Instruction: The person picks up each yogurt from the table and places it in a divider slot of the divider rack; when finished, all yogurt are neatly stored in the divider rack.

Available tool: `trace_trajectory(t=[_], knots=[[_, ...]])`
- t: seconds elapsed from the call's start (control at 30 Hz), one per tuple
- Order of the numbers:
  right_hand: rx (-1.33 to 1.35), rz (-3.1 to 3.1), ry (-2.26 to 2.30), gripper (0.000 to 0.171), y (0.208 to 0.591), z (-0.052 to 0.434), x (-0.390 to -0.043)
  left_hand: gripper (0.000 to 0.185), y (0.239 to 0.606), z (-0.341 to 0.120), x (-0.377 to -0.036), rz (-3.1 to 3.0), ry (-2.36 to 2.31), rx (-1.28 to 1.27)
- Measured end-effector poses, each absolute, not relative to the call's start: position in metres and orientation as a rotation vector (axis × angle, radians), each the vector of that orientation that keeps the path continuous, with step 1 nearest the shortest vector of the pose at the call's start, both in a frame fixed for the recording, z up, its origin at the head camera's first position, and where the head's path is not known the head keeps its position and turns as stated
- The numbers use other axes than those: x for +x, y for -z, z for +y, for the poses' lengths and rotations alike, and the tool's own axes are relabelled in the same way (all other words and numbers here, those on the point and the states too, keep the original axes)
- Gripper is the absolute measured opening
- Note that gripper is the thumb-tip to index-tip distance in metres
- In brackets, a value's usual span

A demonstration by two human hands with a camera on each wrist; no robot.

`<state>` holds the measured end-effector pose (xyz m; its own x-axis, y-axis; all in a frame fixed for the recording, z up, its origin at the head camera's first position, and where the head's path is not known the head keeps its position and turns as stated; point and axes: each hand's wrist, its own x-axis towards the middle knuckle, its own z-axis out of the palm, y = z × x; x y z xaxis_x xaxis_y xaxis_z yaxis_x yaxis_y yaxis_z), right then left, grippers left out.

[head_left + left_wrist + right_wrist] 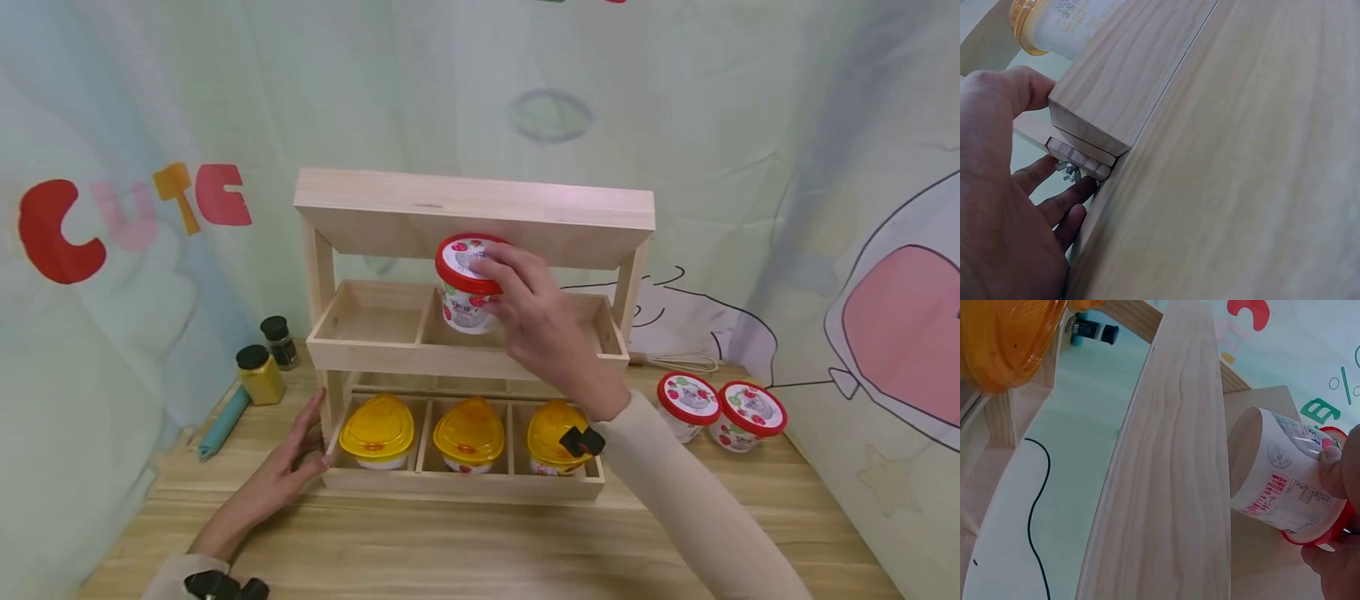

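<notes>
Gripping a tub (465,304), right hand (543,321) hangs above yellow-lidded cups (468,432); left hand (277,473) clasps the rack (465,359).

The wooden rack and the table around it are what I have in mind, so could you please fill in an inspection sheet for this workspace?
Surface: wood-grain table, rack standing on it.
Job's things: wooden rack; three yellow-lidded tubs, one per lower front compartment; held red-lidded tub at the upper tier, contact unclear; two more red-lidded tubs on the table, right.
Clutter: yellow jar, small jar and teal roll, left; whisk, right.
Grippers: left hand holds the rack's lower left corner; right hand grips a tub near its lid.
Cables: nothing seen.
Surroundings: printed fabric backdrop with colourful lettering.
</notes>
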<state>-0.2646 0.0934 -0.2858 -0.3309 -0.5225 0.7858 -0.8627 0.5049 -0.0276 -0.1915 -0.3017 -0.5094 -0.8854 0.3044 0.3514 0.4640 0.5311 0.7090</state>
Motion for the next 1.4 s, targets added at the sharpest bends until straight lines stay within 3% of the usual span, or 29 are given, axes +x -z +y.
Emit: trace_trajectory(t=[1.4], knots=[[1.309, -2.183, -0.494, 0.046, 0.298, -0.022, -0.288, 0.096, 0.513, -0.304, -0.193, -2.569, 1.302, -0.673]])
